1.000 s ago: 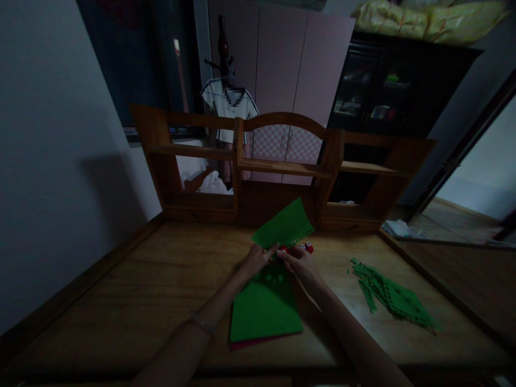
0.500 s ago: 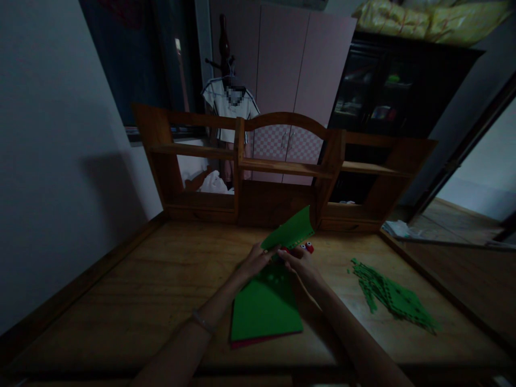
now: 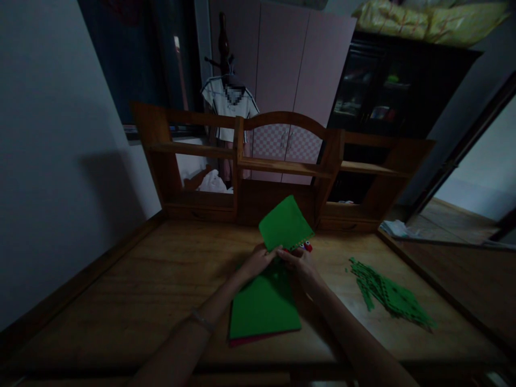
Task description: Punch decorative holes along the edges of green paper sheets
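Observation:
My left hand [image 3: 258, 261] pinches the near edge of a green paper sheet [image 3: 284, 222], which it holds raised above the desk. Its right edge looks notched. My right hand [image 3: 299, 264] is closed on a small red tool with white dots [image 3: 305, 246], set against that edge of the sheet. Under both hands a stack of green paper [image 3: 264, 309] lies flat on the wooden desk [image 3: 141, 290], with a red sheet showing beneath it.
A heap of green paper strips [image 3: 389, 293] lies on the desk to the right. A wooden shelf unit [image 3: 282, 166] stands along the back of the desk. A white wall is on the left, wardrobes behind.
The raised green sheet has turned in my hands and now faces me more broadly. Both hands stay at the same spot.

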A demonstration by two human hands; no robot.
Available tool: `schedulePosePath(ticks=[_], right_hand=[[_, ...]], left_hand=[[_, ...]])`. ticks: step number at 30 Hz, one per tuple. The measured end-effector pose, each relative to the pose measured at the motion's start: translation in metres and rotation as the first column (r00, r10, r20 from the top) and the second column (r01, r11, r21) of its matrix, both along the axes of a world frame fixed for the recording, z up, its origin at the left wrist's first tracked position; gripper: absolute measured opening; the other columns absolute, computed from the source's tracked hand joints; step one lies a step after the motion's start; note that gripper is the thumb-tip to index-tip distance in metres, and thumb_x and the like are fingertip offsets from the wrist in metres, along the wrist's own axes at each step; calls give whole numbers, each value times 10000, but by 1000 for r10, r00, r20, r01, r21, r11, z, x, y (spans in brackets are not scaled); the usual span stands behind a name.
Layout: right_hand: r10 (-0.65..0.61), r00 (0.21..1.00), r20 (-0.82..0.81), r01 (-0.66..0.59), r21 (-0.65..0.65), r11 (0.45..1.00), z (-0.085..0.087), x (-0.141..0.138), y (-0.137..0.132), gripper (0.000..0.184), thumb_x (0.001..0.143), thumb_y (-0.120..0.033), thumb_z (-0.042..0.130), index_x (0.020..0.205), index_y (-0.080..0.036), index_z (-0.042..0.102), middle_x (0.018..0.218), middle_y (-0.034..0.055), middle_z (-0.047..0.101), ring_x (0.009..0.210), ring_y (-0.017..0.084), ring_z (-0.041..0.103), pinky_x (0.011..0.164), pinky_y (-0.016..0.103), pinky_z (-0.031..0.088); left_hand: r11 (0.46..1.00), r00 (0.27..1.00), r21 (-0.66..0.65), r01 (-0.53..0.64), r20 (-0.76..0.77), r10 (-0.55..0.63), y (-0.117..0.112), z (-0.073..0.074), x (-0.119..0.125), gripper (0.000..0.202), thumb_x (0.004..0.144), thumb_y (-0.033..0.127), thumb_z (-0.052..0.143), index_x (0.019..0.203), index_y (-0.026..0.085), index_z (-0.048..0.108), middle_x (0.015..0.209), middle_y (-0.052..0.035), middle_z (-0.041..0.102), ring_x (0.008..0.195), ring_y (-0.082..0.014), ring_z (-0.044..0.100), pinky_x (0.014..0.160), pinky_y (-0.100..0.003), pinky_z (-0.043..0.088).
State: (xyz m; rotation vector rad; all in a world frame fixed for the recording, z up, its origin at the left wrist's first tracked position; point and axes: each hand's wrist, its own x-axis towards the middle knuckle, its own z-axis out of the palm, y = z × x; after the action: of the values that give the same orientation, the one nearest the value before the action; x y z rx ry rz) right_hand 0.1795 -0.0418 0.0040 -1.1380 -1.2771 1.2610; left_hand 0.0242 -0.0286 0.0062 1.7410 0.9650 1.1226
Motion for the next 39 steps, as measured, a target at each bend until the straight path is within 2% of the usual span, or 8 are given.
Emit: schedulePosePath(ticks=[2,5,10,13,19,24,39], right_hand=[[17,1000,7,-17,-44,999,0,0,1,325,571,-444,715,692,-165,600,588,-12,551,472,100,446,460,247,324],[29,1000,-2,-29,-44,999,0,0,-1,322,573,-444,711,713,-171,613,626,-5,577,513,113,488,496,252,351],[63,998,-18,-63,-4,998,3,-2,-2,288,576,-428,710,666,-178,598,597,-18,566,516,111,492,514,248,349],[72,997,-36,-73,-29,997,3,-3,-2,296,568,-420,718,653,-168,589,590,-17,554,504,101,473,499,241,334],[119,980,-159,-136,-101,986,6,-6,-4,295,596,-397,717,747,-164,620,690,8,593,556,105,491,512,231,334],[154,959,-238,-183,-107,977,6,-5,-4,272,618,-357,715,796,-165,639,767,29,621,652,128,536,594,245,373],[169,947,-273,-196,-77,978,-1,-6,2,259,618,-342,718,786,-160,644,750,32,608,608,122,519,594,266,377]], left_hand=[[999,999,-33,-23,-29,22,1,-2,-2,411,792,481,435,853,144,661,823,-61,678,858,-212,600,807,-313,439],[996,997,-45,-71,-22,70,3,-3,-3,433,789,499,432,875,138,654,863,-65,675,821,-208,607,772,-309,447],[995,994,5,-96,58,96,4,0,-2,426,793,480,447,972,140,634,1018,-72,648,947,-204,583,865,-303,413],[996,993,28,-90,73,88,3,4,-2,425,794,470,453,1020,150,618,1062,-65,632,991,-204,567,900,-305,397],[994,992,48,-96,81,92,4,4,-2,419,798,462,453,1038,156,608,1077,-59,626,1011,-209,559,918,-328,389],[992,989,45,-115,95,110,5,2,-3,430,795,461,461,1077,164,591,1103,-61,612,1035,-218,547,927,-347,385],[982,984,107,-157,99,147,0,8,-3,419,804,456,447,1057,156,592,1069,-63,627,1019,-209,556,916,-330,391]])
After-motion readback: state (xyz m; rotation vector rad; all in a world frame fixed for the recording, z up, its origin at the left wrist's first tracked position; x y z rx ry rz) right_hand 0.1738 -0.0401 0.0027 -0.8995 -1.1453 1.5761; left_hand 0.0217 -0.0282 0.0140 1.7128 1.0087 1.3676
